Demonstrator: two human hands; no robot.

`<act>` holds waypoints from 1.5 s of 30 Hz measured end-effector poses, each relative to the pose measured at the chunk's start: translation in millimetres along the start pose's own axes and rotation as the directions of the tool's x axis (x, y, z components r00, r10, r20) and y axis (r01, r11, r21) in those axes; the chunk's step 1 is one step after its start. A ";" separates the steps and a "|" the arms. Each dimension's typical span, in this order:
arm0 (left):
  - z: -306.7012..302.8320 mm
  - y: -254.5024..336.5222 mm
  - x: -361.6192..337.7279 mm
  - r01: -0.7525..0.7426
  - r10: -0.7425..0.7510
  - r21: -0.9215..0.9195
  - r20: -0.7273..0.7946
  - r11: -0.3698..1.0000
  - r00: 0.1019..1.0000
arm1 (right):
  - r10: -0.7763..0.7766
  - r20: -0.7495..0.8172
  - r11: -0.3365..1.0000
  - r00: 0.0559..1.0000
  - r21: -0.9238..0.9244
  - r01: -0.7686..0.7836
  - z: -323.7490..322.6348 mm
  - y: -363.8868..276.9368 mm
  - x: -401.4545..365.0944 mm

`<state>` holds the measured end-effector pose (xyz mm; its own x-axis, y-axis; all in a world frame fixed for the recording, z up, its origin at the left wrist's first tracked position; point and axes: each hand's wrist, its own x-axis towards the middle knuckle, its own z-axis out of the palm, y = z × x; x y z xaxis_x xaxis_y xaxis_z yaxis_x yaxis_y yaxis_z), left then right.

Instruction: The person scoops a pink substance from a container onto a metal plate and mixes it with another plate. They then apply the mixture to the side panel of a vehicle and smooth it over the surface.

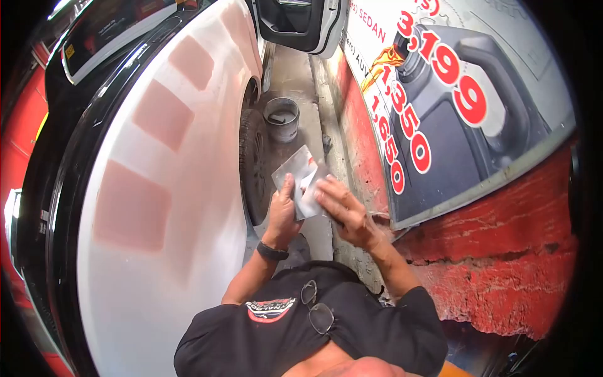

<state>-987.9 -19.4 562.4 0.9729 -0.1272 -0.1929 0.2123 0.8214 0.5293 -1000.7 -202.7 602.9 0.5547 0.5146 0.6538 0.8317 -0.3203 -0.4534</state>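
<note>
My left hand [282,212] grips a flat metal plate [291,167] with a smear of pink filler, held up in front of my chest. A second, smaller metal spreader [312,196] is in my right hand [343,211], its blade laid against the plate. Both hands are close together, just right of a white car's body panel [188,188], which carries several pink filler patches [132,204]. A black watch sits on my left wrist.
The car's tyre [251,164] is just beyond my left hand. A grey bucket [281,118] stands on the concrete strip ahead. An open car door [301,25] is farther on. A red wall [502,270] with a price banner [452,94] closes the right side.
</note>
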 end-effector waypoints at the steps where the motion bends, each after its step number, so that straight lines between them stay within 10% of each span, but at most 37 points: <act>1: 5.9 7.0 11.0 -0.041 0.041 0.069 0.001 0.997 0.999 | 0.048 0.032 0.996 0.998 -0.079 -0.045 5.8 26.2 2.3; 7: 3.7 58.2 101.5 -0.156 0.155 -0.020 -0.070 0.987 0.985 | 0.294 0.336 0.930 0.895 -0.315 -0.188 1.4 126.8 40.4; 10: 0.2 83.1 138.7 -0.256 0.252 -0.015 -0.136 0.967 0.958 | 0.732 0.102 0.566 0.674 0.459 -0.685 9.8 129.5 64.8; 11: -5.1 87.7 150.0 -0.271 0.268 -0.002 -0.160 0.962 0.950 | 0.843 0.210 0.219 0.495 0.707 -0.672 6.7 123.0 76.3; 12: -4.9 92.3 157.2 -0.261 0.256 -0.009 -0.166 0.965 0.952 | 0.802 0.241 0.072 0.547 0.869 -0.489 15.3 117.7 89.3; 15: -6.4 96.6 171.1 -0.217 0.215 0.004 -0.159 0.976 0.964 | 0.825 0.311 -0.090 0.473 0.897 -0.433 43.2 126.7 114.2; 19: -30.7 92.0 189.4 -0.177 0.192 0.125 -0.121 0.976 0.974 | 0.912 0.171 0.097 0.374 0.795 -0.599 54.7 232.4 101.4; 22: -28.7 74.0 200.7 -0.268 0.352 0.309 -0.259 0.912 0.899 | 0.826 -0.161 0.530 0.540 0.549 -0.647 29.4 238.3 134.9; 26: -30.3 105.5 216.1 -0.222 0.453 0.612 -0.252 0.759 0.855 | 0.630 0.075 0.612 0.773 0.565 -0.554 37.2 218.6 156.3; 29: -26.6 108.5 237.7 -0.346 0.522 0.452 -0.353 0.822 0.777 | 0.181 0.211 0.969 0.961 0.129 -0.211 66.9 247.0 171.8; 31: -15.0 126.9 246.9 -0.371 0.397 0.143 -0.279 0.918 0.874 | 0.259 0.244 0.949 0.934 0.117 -0.294 78.8 282.8 156.5; 34: -15.5 140.4 271.3 0.090 -0.086 -0.247 0.029 0.965 0.996 | 0.441 0.172 0.772 0.881 0.427 -0.471 71.6 310.8 175.5; 37: 10.1 121.9 306.8 0.231 -0.316 -0.277 -0.324 0.933 0.892 | 0.368 0.093 0.706 0.925 0.619 -0.343 40.6 305.2 222.2; 38: -41.4 116.9 321.1 0.373 -0.318 -0.338 0.208 0.864 0.925 | 0.277 0.052 0.743 0.960 0.621 -0.248 24.7 300.5 235.1; 41: -28.5 125.1 344.3 0.085 -0.092 -0.135 -0.049 0.987 0.995 | 0.057 -0.054 0.858 0.997 0.513 -0.021 1.8 324.2 253.3; 45: -5.6 129.8 362.1 0.040 0.075 0.539 -0.191 0.842 0.979 | -0.114 0.107 0.959 0.988 -0.247 0.138 -0.1 380.1 267.2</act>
<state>-608.5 44.3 556.7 0.9508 0.0435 -0.3066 0.2670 0.3868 0.8827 -536.4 -187.0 605.4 0.4502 0.6300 0.6328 0.8801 -0.4326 -0.1955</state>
